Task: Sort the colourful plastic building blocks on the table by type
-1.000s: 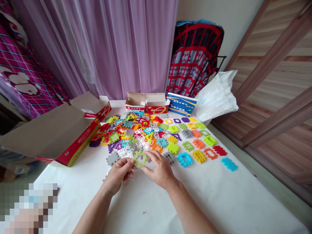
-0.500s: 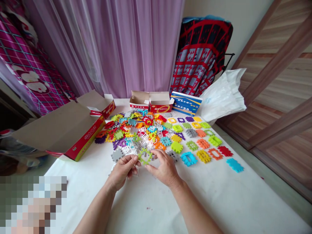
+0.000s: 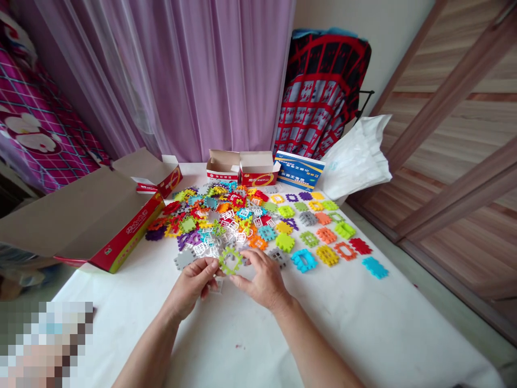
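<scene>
A lime-green toothed building block piece (image 3: 223,260) with an open middle is held upright above the table's near side. My left hand (image 3: 191,285) pinches its left edge between thumb and fingers. Along the right edge, the thumb and forefinger of my right hand (image 3: 264,277) grip it from below and above. A white piece (image 3: 217,286) lies partly hidden by my left fingers. Just beyond my hands spreads a heap of mixed-colour interlocking pieces (image 3: 188,224), with white window-shaped pieces (image 3: 241,236) on its near side.
Pieces in loose rows lie at right, among them a blue frame (image 3: 297,261) and a red piece (image 3: 361,246). A large open carton (image 3: 129,234) stands left. Small red boxes (image 3: 258,177), a blue box (image 3: 299,171) and a white bag (image 3: 359,156) line the back.
The whole view has shifted, so everything sits a little further left. Both hands keep hold of the green piece, with little change in their grip.
</scene>
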Tool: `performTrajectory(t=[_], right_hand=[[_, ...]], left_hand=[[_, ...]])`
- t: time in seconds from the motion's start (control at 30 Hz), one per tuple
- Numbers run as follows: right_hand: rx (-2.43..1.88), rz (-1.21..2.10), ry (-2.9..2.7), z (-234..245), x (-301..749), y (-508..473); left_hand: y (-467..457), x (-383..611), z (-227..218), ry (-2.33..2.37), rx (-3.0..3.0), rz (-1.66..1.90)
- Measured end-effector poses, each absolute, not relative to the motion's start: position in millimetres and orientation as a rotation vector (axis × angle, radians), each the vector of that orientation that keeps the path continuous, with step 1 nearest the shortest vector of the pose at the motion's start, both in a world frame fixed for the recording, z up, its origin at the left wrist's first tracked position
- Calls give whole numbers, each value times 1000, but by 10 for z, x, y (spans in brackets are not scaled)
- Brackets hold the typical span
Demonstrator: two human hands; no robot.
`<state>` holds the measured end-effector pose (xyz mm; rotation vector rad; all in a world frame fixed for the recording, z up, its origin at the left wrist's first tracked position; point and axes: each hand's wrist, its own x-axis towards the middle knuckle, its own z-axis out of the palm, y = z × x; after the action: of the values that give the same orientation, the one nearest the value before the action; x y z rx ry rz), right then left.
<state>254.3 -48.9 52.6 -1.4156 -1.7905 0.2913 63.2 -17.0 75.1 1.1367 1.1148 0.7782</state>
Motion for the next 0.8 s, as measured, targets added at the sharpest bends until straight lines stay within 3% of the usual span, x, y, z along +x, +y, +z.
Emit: performTrajectory(t=[0.2,0.57,0.8], right_hand=[[-1453,276,-1766,544,2560,-476],[-1463,230,-1695,561,2662,-461],[-1647,15,-1418,690,3645,-510]], left_hand=[[-159,598,753,1156,1154,847],[74,207,741,1358,905,1529],[186,82,675,1457,775,1583]])
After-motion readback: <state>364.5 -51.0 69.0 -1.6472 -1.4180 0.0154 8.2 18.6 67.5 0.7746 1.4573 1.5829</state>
